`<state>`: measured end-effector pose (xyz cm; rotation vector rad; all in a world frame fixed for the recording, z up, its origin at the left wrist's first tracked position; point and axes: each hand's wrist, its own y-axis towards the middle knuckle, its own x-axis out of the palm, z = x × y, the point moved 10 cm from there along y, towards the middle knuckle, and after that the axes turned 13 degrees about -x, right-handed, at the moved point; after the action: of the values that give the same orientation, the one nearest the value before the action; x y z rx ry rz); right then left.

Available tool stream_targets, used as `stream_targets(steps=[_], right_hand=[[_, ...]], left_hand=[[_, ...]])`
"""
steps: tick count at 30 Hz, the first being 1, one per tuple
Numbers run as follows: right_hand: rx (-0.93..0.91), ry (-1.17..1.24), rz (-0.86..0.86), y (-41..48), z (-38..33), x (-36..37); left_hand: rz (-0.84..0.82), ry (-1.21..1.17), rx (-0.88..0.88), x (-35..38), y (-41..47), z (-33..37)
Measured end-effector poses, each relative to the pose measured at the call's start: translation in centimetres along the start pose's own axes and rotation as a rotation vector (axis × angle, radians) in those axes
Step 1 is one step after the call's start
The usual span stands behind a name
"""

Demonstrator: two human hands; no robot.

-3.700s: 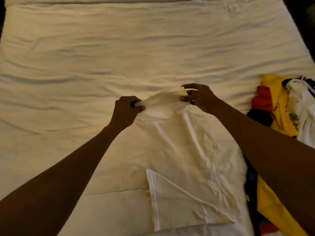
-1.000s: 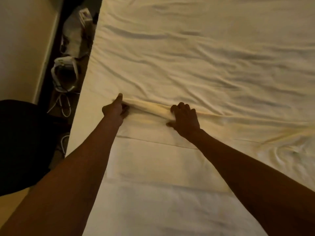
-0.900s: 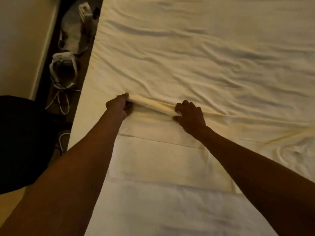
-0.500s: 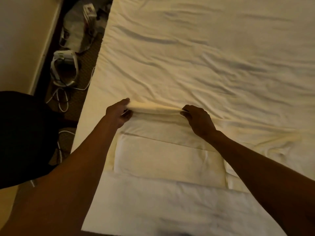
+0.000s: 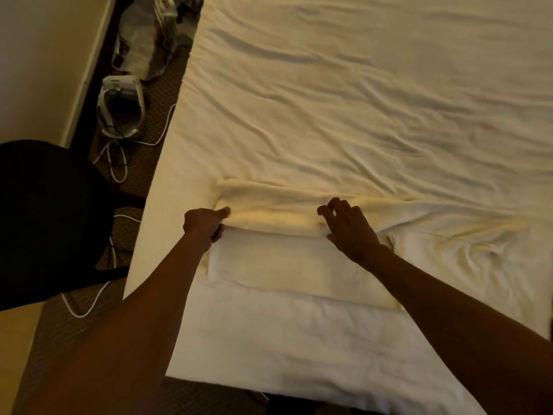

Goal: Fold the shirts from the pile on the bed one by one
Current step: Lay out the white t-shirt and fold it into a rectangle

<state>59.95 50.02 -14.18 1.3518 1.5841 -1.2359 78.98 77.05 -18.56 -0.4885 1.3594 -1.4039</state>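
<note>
Shirt: white folded shirt (image 5: 287, 262) flat on bed (image 5: 359, 100), near its left edge, close to me
Left hand: my left hand (image 5: 203, 224) clenched, fingers pinching shirt's far fold at left end
Right hand: my right hand (image 5: 348, 229) resting on same fold, fingers loosely spread, not gripping
Beyond: wrinkled sheet
Floor left: white cables (image 5: 116, 163), bag (image 5: 143, 37)

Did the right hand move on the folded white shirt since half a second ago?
Yes. The right hand opened and slid toward the person along the white shirt, judged against the shirt's far fold.
</note>
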Motion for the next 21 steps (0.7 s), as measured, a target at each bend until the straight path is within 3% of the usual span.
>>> stream_targets(steps=[8,17,21], right_hand=[[0.276,-0.159,-0.104,-1.9,2.1,2.1],[0.161,0.003,0.057,-4.4,2.1,-0.3],[0.184,0.058,0.129,-6.8,3.0,-2.1]], left_hand=[[0.155,0.085,0.241,-1.5,0.0,0.7],[0.275,0.236,0.359,-2.2,-2.3,0.7],[0.427,0.513,0.428,-1.5,-4.7,0.4]])
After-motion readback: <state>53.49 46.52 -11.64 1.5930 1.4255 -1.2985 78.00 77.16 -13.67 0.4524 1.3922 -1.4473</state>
